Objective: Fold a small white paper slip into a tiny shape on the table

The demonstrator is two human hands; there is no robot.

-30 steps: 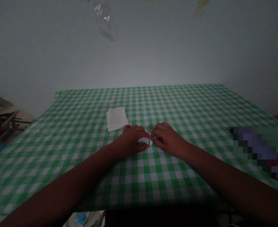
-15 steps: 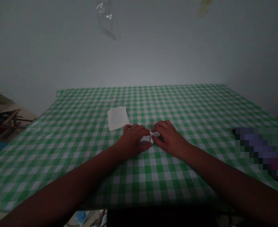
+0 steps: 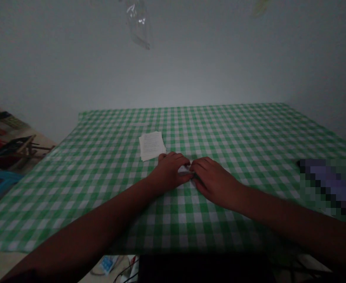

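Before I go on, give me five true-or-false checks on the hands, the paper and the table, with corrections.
1. The left hand and right hand both hold the small white paper. True.
2. The paper stack lies beyond the right hand. False: the paper stack lies beyond the left hand.
3. The tablecloth is plain blue. False: the tablecloth is checked green and white.
4. Clear plastic shows against the wall. True.
5. The hands are far apart. False: they are close together.
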